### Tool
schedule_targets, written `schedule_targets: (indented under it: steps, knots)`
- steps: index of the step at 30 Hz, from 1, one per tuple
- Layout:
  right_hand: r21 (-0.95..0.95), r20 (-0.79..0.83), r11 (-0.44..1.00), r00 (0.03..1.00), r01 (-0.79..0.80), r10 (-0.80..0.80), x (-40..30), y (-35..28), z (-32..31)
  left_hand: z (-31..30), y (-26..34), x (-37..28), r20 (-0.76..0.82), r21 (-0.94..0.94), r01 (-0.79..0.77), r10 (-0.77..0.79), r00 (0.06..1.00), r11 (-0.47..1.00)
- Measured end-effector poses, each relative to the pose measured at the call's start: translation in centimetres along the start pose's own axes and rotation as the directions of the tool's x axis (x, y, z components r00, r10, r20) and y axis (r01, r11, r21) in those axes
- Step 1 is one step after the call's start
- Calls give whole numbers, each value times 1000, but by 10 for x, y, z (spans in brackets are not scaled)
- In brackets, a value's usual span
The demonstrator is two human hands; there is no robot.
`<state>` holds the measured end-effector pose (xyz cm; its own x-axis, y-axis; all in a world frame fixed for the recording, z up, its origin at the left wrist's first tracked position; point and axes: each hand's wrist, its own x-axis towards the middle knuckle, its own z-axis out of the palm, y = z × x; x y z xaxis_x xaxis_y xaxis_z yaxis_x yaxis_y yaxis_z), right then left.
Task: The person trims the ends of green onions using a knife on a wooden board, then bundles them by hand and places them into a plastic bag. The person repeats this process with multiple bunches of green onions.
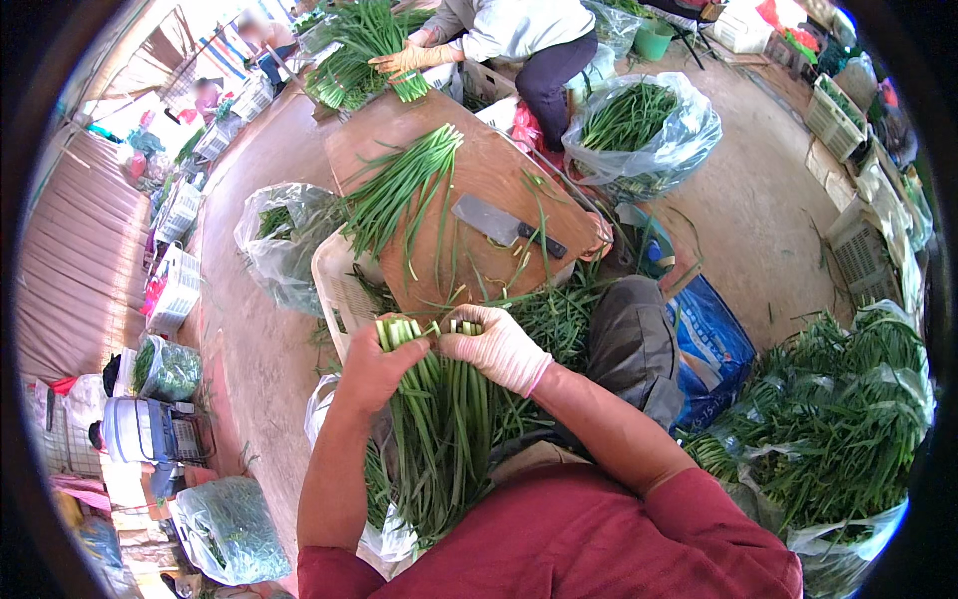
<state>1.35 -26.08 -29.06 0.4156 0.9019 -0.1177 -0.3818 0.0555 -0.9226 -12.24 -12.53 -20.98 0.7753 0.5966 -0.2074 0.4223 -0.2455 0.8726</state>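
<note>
My bare left hand [385,363] grips a bunch of green garlic chives [441,434], its cut pale ends pointing up and its leaves hanging towards my lap. My right hand [486,348], in a white knit glove, holds more stalks of the same kind close beside it, and the fingertips of both hands nearly meet. Beyond them stands a brown wooden board [479,157]. Loose chives [408,180] lie across its left part, and a cleaver [505,224] with a black handle rests flat to their right. Scraps of leaf are scattered near the board's front edge.
A white plastic crate [337,292] is under the board. A co-worker's gloved hand [415,58] rests on chives at the far end. Bags of greens stand left [288,247] and far right [644,135]. A blue printed sack [711,344] and a large heap of greens [831,419] are at my right.
</note>
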Motion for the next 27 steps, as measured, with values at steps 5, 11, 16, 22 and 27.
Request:
schedule_targets:
  steps: [5,11,16,22,27]
  knots:
    - [67,-56,997,998,-26,29,-6,1,-11,-36,-17,0,-226,-404,4,-104,969,915]
    - [162,36,987,999,21,-27,-4,5,-4,-46,-16,-8,-56,-457,28,-60,997,889]
    - [107,28,990,995,93,-96,-5,-6,12,-31,-12,0,141,-490,97,-31,990,866]
    - [76,-105,988,986,138,-130,2,-3,22,-4,-15,2,71,-71,-10,15,997,997]
    - [57,-74,998,997,-17,21,0,-2,13,7,5,0,118,153,-66,48,992,986]
